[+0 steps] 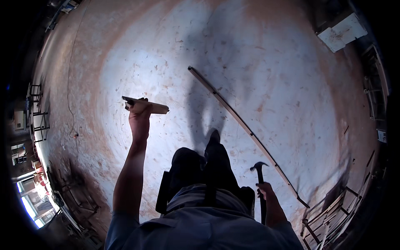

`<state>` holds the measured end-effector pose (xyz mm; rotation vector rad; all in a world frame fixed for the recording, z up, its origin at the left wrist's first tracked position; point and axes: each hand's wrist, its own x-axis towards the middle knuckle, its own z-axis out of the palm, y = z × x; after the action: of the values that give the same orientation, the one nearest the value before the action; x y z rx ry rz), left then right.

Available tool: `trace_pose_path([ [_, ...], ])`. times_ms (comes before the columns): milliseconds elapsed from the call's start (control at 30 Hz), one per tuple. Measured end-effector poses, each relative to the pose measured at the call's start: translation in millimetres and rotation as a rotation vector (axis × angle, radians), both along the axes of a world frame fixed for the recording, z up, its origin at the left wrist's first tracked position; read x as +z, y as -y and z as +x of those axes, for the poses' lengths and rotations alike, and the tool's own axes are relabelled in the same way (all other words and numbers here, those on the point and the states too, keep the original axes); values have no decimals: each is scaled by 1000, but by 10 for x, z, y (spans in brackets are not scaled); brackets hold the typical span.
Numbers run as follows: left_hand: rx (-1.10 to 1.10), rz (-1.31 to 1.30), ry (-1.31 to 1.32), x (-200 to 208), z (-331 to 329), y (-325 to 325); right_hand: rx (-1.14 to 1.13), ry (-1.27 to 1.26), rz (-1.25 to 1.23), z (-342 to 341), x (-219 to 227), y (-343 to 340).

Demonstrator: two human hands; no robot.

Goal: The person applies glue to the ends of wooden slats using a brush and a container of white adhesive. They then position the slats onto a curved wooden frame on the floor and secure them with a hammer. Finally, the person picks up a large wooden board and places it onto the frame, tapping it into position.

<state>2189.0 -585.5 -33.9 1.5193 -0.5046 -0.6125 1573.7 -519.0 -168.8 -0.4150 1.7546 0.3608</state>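
My left hand (140, 115) is closed round a short wooden block (159, 108), held out in front of me on the left. A dark piece (126, 99) shows at the block's left end; I cannot tell what it is. At my right side, my right hand (266, 191) grips the handle of a claw hammer (259, 166), its dark head up. Beyond the hammer, a long thin bar (238, 118) lies slantwise on the floor, with dark bits along its length. Neither hand touches the bar.
The pale floor (146, 62) is stained with reddish dust. Metal frames and long pieces (329, 221) lie at the lower right. A white box-like thing (343, 32) stands at the far right. Dark racks (37, 112) line the left, near a cable (70, 100).
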Motion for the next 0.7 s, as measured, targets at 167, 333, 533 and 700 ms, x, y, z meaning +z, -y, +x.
trace_pose_path([
  [167,-80,217,166,-428,877,1105,-210,15,-182,1350,457,973],
  [333,-236,213,125,-1342,1662,2176,-364,-73,-231,2519,492,1112],
  [533,-306,350,-42,-2429,2142,3064,-515,-166,7,3637,183,736],
  [700,-346,388,-33,-3372,2375,3546,-505,-177,144,4195,-120,666],
])
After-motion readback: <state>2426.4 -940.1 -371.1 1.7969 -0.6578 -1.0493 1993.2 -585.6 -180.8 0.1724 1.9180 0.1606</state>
